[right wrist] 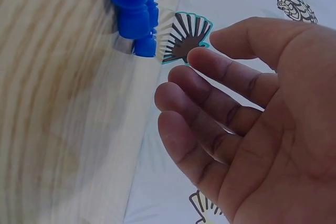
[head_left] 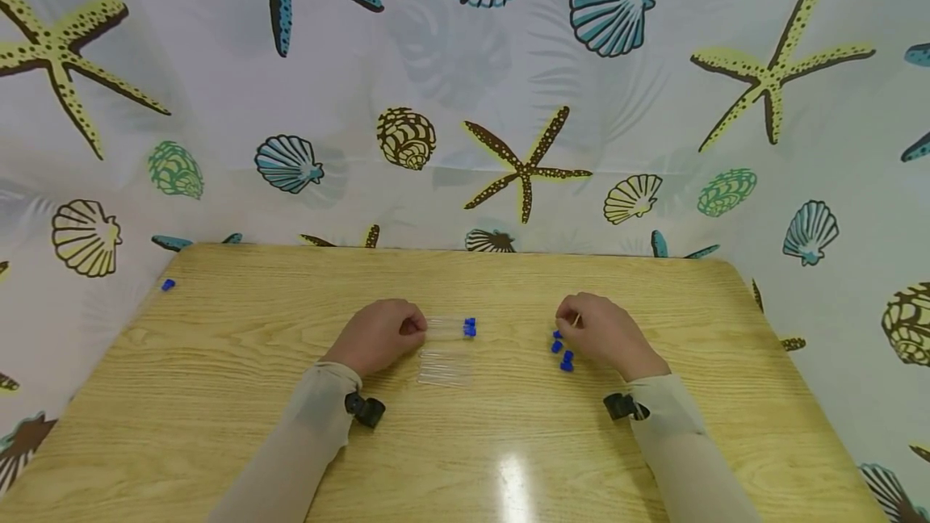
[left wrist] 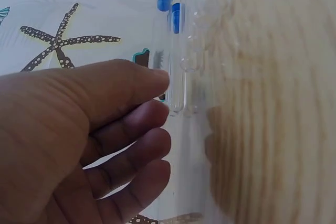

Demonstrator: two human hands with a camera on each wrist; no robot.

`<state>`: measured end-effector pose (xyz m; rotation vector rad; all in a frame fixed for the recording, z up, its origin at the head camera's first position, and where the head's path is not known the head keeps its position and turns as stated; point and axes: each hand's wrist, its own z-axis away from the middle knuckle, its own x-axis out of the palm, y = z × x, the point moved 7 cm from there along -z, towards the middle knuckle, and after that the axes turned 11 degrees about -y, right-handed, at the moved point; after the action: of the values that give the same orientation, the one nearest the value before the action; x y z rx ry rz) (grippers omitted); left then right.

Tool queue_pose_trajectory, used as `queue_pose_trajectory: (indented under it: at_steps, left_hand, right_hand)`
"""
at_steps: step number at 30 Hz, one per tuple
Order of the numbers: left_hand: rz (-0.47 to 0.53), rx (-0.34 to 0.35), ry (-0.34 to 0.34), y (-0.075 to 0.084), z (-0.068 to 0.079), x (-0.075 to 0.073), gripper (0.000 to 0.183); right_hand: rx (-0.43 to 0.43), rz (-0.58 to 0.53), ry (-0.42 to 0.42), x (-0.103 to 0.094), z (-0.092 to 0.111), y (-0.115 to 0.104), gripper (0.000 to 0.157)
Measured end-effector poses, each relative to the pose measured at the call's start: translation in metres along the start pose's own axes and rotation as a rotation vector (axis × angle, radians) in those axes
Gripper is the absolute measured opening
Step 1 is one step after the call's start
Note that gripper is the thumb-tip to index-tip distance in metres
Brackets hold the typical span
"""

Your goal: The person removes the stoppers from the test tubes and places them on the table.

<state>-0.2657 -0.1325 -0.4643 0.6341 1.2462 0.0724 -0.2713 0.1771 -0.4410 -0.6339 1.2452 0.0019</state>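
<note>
My left hand [head_left: 383, 336] is by the round ends of clear test tubes [left wrist: 177, 85] that lie on the table with blue stoppers [head_left: 470, 328] in their far ends. Its fingers are loosely bent, and I see nothing held between thumb and fingertips in the left wrist view. Nearer the front lies a row of several clear tubes [head_left: 445, 370] without stoppers. On the right, my right hand [head_left: 599, 329] hovers beside several loose blue stoppers [head_left: 567, 361]. In the right wrist view its fingers are relaxed and hold nothing, with the stoppers [right wrist: 134, 19] beyond the fingertips.
One small blue piece [head_left: 169, 285] lies alone near the table's far left corner. The wooden table [head_left: 465, 442] ends at a back edge against a cloth [head_left: 349, 103] printed with shells and starfish. A glare spot shows on the table's front part.
</note>
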Motion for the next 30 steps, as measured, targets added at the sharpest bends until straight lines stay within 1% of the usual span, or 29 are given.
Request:
queue_pose_trajectory:
  at_steps: [6,14,18,21,26,30]
  left_hand:
    - [0.053,0.014,0.035,0.003,0.001,-0.006,0.006]
    - [0.141,0.026,0.088,0.005,0.008,-0.017,0.009]
    - [0.182,0.047,0.108,0.012,0.012,-0.024,0.008]
    - [0.183,0.071,0.140,0.020,0.016,-0.031,0.006]
    - [0.149,0.118,0.207,0.035,0.023,-0.042,0.005]
    - [0.126,0.159,0.240,0.045,0.029,-0.049,0.005]
  right_hand:
    - [-0.002,-0.002,-0.001,-0.001,0.001,0.000,0.016]
    - [0.002,-0.007,0.005,0.000,0.000,0.000,0.017]
    - [-0.011,-0.006,0.016,0.000,0.000,-0.001,0.018]
    - [-0.027,-0.006,0.028,-0.002,0.000,-0.003,0.018]
    - [-0.052,-0.027,0.057,-0.005,0.002,-0.007,0.017]
    - [-0.078,-0.042,0.093,-0.008,0.005,-0.012,0.018]
